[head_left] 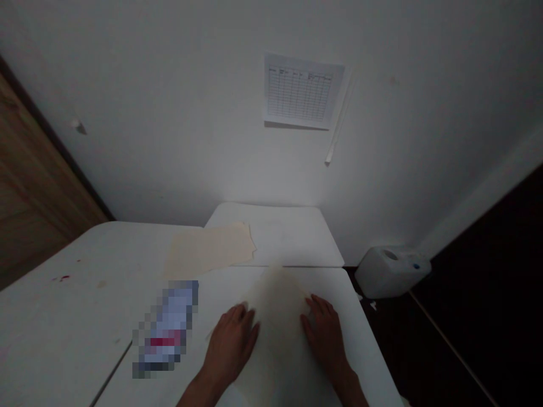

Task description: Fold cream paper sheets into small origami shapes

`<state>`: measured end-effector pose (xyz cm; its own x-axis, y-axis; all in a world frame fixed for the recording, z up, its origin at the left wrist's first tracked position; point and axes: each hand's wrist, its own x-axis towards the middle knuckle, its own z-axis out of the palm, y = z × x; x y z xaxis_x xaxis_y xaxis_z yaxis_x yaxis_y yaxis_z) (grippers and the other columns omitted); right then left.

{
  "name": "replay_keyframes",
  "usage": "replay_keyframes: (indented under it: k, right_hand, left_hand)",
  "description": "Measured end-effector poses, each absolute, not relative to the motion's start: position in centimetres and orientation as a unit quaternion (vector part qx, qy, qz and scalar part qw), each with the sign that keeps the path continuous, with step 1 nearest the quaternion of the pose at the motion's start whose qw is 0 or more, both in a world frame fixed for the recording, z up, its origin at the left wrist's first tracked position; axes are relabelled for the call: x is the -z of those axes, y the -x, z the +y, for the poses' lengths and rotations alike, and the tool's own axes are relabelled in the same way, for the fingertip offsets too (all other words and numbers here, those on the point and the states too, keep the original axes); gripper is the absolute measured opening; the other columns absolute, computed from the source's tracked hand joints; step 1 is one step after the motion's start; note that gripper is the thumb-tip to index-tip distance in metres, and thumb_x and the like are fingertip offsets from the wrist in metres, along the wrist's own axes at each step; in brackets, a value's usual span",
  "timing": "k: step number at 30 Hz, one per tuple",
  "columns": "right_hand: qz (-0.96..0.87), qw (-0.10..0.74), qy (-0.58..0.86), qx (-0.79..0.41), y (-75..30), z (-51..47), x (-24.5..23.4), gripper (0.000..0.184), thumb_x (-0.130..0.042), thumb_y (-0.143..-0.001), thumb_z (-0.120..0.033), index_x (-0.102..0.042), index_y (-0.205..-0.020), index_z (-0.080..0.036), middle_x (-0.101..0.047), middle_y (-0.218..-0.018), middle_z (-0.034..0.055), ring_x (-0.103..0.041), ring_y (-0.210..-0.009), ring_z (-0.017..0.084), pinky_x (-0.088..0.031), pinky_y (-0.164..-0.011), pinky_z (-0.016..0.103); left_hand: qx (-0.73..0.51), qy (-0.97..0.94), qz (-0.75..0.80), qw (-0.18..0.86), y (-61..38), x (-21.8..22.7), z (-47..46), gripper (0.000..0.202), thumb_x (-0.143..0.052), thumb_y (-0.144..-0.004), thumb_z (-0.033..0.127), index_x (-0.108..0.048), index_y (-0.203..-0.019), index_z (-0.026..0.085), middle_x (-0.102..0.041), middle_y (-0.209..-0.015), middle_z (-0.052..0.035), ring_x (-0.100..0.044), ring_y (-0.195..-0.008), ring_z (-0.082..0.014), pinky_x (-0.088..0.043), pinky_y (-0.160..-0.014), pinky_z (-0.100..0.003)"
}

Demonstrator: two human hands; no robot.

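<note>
A pale sheet (278,328) lies flat on the white worktop (63,316), right in front of the person. Its long axis runs straight away from them toward the wall. Its far end narrows to a soft corner that points at the wall, and its near end runs out of the bottom of the view.

The left hand (231,345) rests palm down on the sheet's left edge and the right hand (324,336) on its right edge. The fingers of both are spread flat and loosely apart, gripping nothing, only pressing on the sheet.

A second sheet (210,249) of the same cream colour lies farther off to the left, well apart from the first, with its long side across the view. A blurred packet (166,330) (its detail cannot be read) sits just beside the left hand. A printed chart (300,93) hangs on the wall with a white strip (337,133) slanting next to it, and a plastic canister (390,270) stands on the floor to the right.
</note>
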<state>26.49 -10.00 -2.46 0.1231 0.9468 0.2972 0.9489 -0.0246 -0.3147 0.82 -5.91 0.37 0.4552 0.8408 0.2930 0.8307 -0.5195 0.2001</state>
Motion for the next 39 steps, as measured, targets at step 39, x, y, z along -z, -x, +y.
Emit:
replay_keyframes:
  k: [39]
  right_hand:
    - [-0.463,0.491,0.59,-0.442,-27.1,-6.9,0.7,0.042,-0.072,-0.069,-0.056,-0.071,-0.077,-0.015,-0.07,-0.075,0.0064,-0.064,-0.069,0.021,-0.05,-0.059,0.03]
  left_hand:
    - [-0.386,-0.538,0.536,0.523,1.6,-1.6,-1.5,0.045,-0.075,-0.06,0.056,-0.071,-0.077,0.014,-0.055,-0.053,0.0027,-0.042,-0.046,-0.0098,-0.03,-0.045,-0.021]
